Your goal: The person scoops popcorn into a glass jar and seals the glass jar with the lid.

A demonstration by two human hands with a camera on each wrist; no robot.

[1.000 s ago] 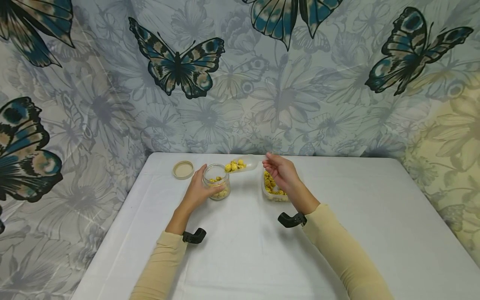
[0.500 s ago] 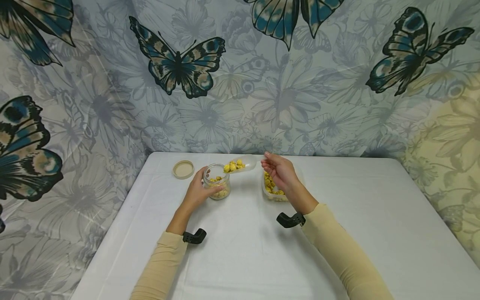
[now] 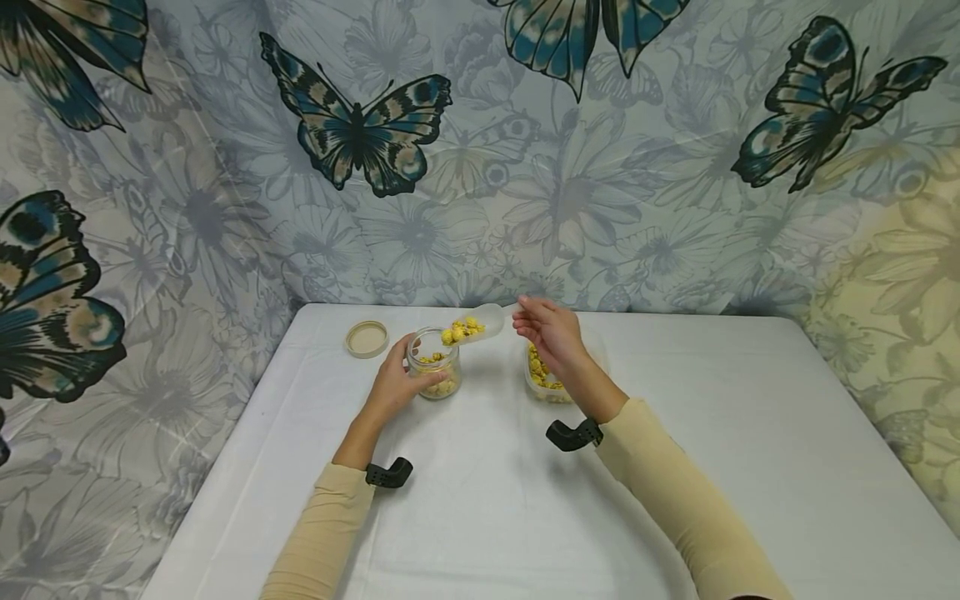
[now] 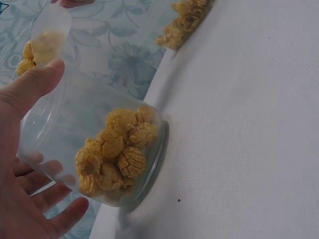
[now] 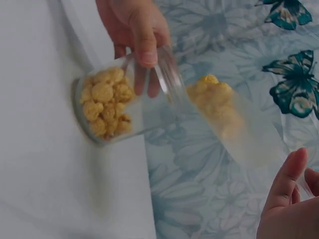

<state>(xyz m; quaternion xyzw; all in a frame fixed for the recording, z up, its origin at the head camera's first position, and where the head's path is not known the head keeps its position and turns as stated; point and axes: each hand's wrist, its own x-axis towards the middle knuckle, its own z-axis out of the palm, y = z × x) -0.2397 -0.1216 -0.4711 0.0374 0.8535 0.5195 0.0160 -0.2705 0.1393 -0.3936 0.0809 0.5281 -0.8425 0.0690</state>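
Observation:
My left hand point(image 3: 398, 385) grips a clear jar point(image 4: 75, 114) near its mouth, thumb on one side and fingers on the other. Yellow popcorn point(image 4: 119, 144) fills the lower part of the jar, which stands upright on the table. A translucent plastic scoop point(image 5: 249, 134) is pinched by its handle in my right hand point(image 3: 553, 336). More popcorn point(image 3: 462, 330) lies in the scoop, whose front end tilts down at the jar's rim. Behind my right hand sits a clear plastic container point(image 3: 547, 393) of popcorn, partly hidden by that hand.
A round pale lid point(image 3: 367, 340) lies on the table left of the jar. White cloth covers the table point(image 3: 480, 500). Close behind its far edge hangs a butterfly-patterned backdrop point(image 3: 420, 242). Each wrist wears a black camera mount point(image 3: 389, 472).
My right hand has risen slightly and moved left, tipping the scoop more steeply over the jar's mouth. My left hand and the jar have stayed in place.

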